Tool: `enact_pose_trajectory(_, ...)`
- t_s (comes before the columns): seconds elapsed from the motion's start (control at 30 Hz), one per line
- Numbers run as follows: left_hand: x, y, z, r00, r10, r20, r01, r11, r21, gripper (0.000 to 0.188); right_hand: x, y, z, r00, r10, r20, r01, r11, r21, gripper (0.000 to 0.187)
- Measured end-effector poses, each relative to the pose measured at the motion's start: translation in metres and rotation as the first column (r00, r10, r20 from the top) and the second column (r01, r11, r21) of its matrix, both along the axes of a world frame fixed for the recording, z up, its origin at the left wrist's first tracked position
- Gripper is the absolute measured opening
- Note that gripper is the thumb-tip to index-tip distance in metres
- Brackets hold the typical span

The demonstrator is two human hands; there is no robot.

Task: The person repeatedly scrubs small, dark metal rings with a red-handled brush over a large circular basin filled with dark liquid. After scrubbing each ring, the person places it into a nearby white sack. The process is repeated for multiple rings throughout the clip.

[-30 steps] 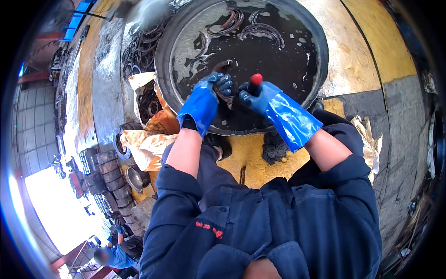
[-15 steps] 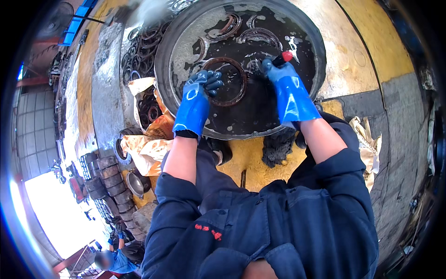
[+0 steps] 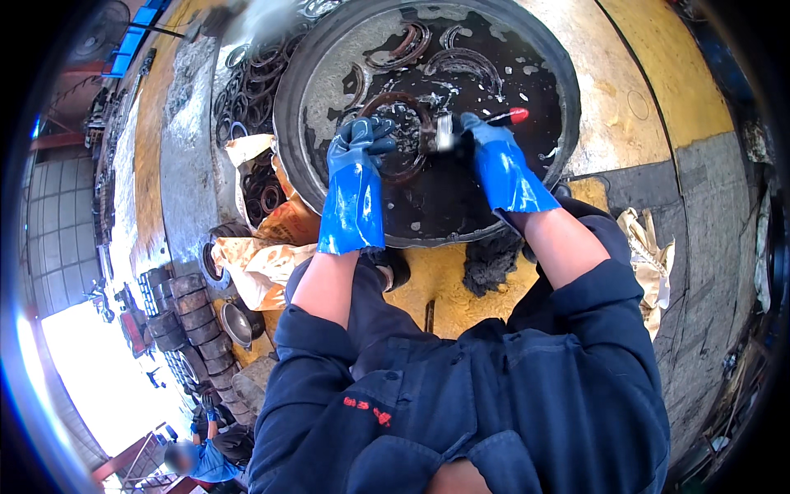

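L hand [image 3: 360, 144] grips dk ring [image 3: 397, 96] nr L edge of rd tub [image 3: 288, 115]. R hand [image 3: 491, 138] grips red-tipped brush [image 3: 518, 115] beside it. Other rings [image 3: 471, 59] twd far edge.

floor [image 3: 716, 214]: worn, yellow and grey | wall [image 3: 62, 230]: grey, panelled, far left | opening [image 3: 103, 370]: glaring white daylight, lower left

Daylight glared from a blown-out opening [image 3: 107, 370] well left of the tub [image 3: 288, 115]; highlights streaked the gloves [image 3: 354, 206] at its near side, the tool [image 3: 445, 132] over it blurred, and fisheye distortion bent its surroundings toward dark edges.
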State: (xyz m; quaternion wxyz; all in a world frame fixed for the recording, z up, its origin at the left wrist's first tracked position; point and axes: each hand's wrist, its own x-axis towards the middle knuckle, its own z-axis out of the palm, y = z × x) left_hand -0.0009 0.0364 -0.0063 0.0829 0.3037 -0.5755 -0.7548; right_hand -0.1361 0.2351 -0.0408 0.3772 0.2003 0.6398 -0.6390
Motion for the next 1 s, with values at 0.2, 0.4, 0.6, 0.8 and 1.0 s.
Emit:
enact_pose_trajectory(0.2,0.002,-0.003,0.002,0.998,0.056,-0.014,-0.057,0.998,-0.033,0.027,0.022,-0.012,0.027,0.956,0.286,-0.061,-0.275,0.95,0.144,0.039)
enact_pose_trajectory(0.4,-0.005,0.001,-0.001,0.999,0.041,-0.02,-0.042,0.997,-0.062,0.027,0.037,-0.018,0.006,0.798,0.439,-0.413,-0.489,0.872,-0.019,0.042)
enact_pose_trajectory(0.6,-0.002,0.005,-0.002,1.0,0.021,-0.013,-0.022,0.995,-0.095,0.027,0.027,-0.013,0.027,0.224,0.666,-0.712,-0.285,0.743,0.605,0.034)
enact_pose_trajectory(0.8,-0.003,0.004,-0.009,0.999,0.016,-0.03,-0.019,0.991,-0.136,0.027,0.022,-0.012,0.049,-0.334,0.613,-0.716,-0.162,0.711,0.684,0.046)
enact_pose_trajectory(1.0,0.004,0.001,-0.008,0.995,-0.041,0.089,0.058,0.979,-0.194,0.03,0.026,-0.014,0.027,0.409,0.657,-0.633,-0.372,0.753,0.542,0.033)
